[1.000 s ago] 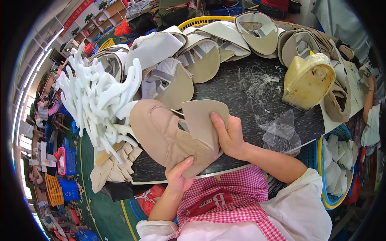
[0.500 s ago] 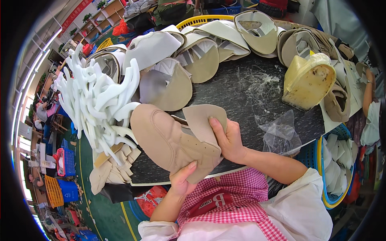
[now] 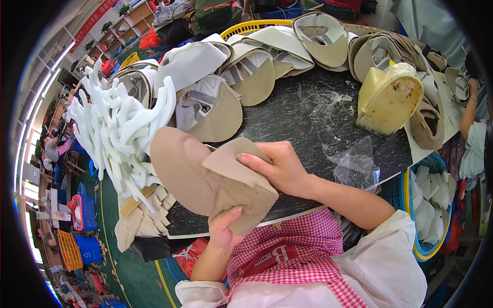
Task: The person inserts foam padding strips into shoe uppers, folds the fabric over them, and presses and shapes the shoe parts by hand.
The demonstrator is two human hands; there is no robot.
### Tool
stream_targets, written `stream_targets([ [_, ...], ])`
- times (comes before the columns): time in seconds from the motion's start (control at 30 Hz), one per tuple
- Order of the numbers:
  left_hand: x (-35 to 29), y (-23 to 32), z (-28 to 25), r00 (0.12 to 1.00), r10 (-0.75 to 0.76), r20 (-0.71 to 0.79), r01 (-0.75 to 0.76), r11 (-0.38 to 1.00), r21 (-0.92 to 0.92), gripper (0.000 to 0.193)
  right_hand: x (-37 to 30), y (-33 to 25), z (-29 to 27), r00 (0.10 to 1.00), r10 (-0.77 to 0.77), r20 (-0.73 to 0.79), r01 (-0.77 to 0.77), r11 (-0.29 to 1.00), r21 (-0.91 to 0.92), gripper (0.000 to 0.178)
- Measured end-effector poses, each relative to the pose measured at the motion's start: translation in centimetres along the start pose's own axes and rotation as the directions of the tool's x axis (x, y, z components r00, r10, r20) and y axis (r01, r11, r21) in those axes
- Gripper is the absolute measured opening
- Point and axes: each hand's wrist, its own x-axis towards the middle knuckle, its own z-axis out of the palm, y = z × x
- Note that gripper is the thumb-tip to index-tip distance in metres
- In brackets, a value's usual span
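A beige shoe upper [image 3: 179, 167] is held over the near edge of the black worktable [image 3: 290, 120], its rounded toe to the left. My left hand [image 3: 225, 230] is closed on its lower edge, thumb on the outside. My right hand [image 3: 280, 168] grips the upper side panel, which is folded over across the opening, so the inside is hidden. Just left of the toe lies a heap of white foam strips [image 3: 123, 120]. Small beige cut pieces [image 3: 141, 220] are stacked below the strips.
More shoe uppers [image 3: 218, 118] line the table's far side. A yellowish glue-stained container [image 3: 390, 100] stands at the right, with a clear plastic bag [image 3: 355, 167] in front. A blue and yellow basket [image 3: 408, 215] of pale pieces stands by the right edge. Another person's arm [image 3: 470, 110] shows far right.
My right hand has moved left and pulled the side panel across the shoe upper's opening. The upper has shifted slightly left. My left hand keeps its hold.
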Motion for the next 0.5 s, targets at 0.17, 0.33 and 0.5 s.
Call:
stream_targets([
  [0.17, 0.1, 0.3, 1.2, 0.989, 0.076, -0.13, -0.036, 0.958, 0.285, 0.06, 0.2, 0.5, -0.8, 0.975, 0.012, -0.22, 0.002, 0.998, 0.062, 0.025],
  [0.33, 1.6, 0.6, 2.0, 0.997, -0.015, 0.074, 0.009, 0.997, 0.082, 0.059, 1.1, 0.3, -0.1, 0.989, 0.082, -0.121, -0.071, 0.994, 0.088, 0.028],
  [0.5, 2.1, 2.0, 1.4, 0.992, 0.056, 0.109, -0.021, 0.953, -0.302, 0.054, 1.8, 0.4, -1.5, 0.817, -0.067, -0.572, 0.181, 0.973, 0.144, 0.016],
])
